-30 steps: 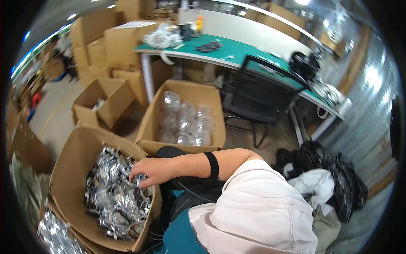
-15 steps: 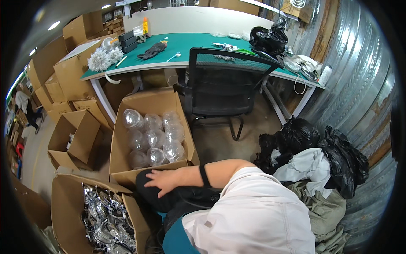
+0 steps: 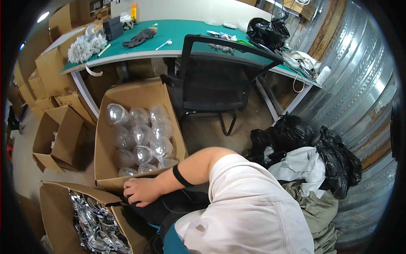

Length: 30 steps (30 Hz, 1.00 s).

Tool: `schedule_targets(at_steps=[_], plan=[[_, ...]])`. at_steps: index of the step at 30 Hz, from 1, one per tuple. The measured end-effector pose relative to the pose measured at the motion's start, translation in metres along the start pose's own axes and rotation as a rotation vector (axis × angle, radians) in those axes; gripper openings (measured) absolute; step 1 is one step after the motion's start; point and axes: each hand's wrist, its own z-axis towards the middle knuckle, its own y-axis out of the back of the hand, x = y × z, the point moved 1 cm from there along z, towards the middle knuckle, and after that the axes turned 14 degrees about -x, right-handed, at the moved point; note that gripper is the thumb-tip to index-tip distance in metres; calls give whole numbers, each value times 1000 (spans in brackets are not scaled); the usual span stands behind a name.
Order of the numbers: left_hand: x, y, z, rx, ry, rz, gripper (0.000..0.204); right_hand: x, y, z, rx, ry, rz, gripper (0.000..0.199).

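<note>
My right hand (image 3: 143, 191) rests on my black-trousered knee, fingers apart and slightly bent over the cloth, holding nothing. A black band circles its forearm. My left hand does not show. Just beyond the knee stands an open cardboard box (image 3: 101, 139) of clear plastic domes (image 3: 141, 134), grouped in rows. To the near left, another open cardboard box (image 3: 54, 216) holds a heap of clear goggle-like pieces (image 3: 97, 224) with dark straps or frames; their exact kind is hard to make out.
A black mesh chair (image 3: 215, 84) stands before a green-topped table (image 3: 177, 31) bearing a dark glove (image 3: 139, 38) and a white fluffy bundle (image 3: 86, 48). Black plastic bags (image 3: 292, 131) and cloth lie at right beside a corrugated metal wall (image 3: 359, 76). A smaller box (image 3: 63, 135) sits at left.
The view has shifted, so the table and boxes sit further left and higher. My right hand has moved back a little along the knee toward me, and its spread fingers are more bent.
</note>
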Motion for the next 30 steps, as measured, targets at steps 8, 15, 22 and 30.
schedule_targets(at_steps=[8,15,22,30], plan=[[14,-18,68,428,-60,192,52,-36,-61,4,111,100,89,12],[21,-58,69,501,-163,-67,46,-36,-85,58,607,-50,115,16],[40,-30,46,396,-214,-184,41,21,-49,56,879,-358,51,23],[97,33,-7,259,-8,-164,31,159,239,49,574,-1581,-197,35]])
